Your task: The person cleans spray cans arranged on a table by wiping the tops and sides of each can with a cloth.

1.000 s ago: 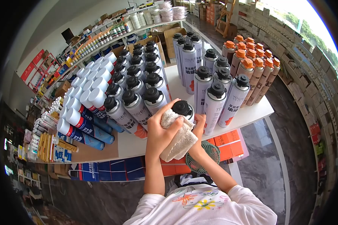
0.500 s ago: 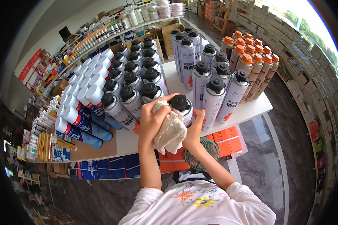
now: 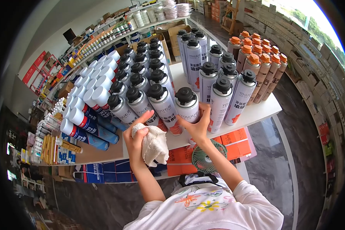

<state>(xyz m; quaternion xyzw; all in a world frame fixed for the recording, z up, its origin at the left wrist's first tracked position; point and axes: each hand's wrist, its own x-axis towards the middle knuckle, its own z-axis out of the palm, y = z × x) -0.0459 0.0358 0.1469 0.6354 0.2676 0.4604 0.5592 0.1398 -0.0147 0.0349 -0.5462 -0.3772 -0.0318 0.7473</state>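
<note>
My right hand [image 3: 197,124] is wrapped round a white spray can with a black cap [image 3: 187,109], held upright at the table's front edge. In my left hand [image 3: 136,140] is a crumpled cream cloth [image 3: 154,145], gripped with the thumb while the index finger points out. The cloth is apart from the can now. Just left of the held can stands a matching black-capped can [image 3: 163,107], the front one of several rows. To the right, another group of the same cans [image 3: 220,101] stands close to my right hand.
White-capped blue cans [image 3: 78,132] fill the table's left side. Brown cans with orange caps [image 3: 272,76] stand at the right on the white table [image 3: 257,115]. Below the front edge are a green fan [image 3: 209,157] and orange boxes [image 3: 234,143]. Stocked shelves line the room.
My left hand and the cloth have moved away from the can, to the left and down. The can's label now shows, and my right hand still holds it.
</note>
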